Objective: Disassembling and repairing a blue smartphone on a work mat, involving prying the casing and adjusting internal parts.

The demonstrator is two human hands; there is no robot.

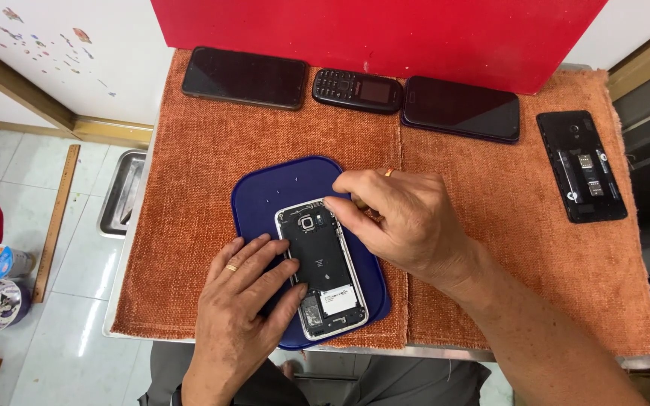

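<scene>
I am looking down at an opened smartphone (323,267), back cover off, lying face down on a dark blue tray (280,184) that is sitting on an orange woven cloth (189,225). My left hand (238,304) is lying flat with fingers spread, pressing against the phone's left edge and steadying it, gripping nothing. My right hand (400,218) is curling over the phone's top right corner, fingertips pinched together there; I cannot tell whether it is holding a small tool or part.

I am judging the phone to be light, stiff and slippery on the smooth tray, with its exposed inner parts fragile; the metal frame along the long edges looks the safest place to hold.

The tray is holding only the phone, plus what may be a few tiny specks near its upper left, too small to identify.

Along the cloth's far edge are lying a large black phone (244,77), a small keypad phone (356,90), another black smartphone (460,109), and at far right a black phone with its back open (581,165)
</scene>
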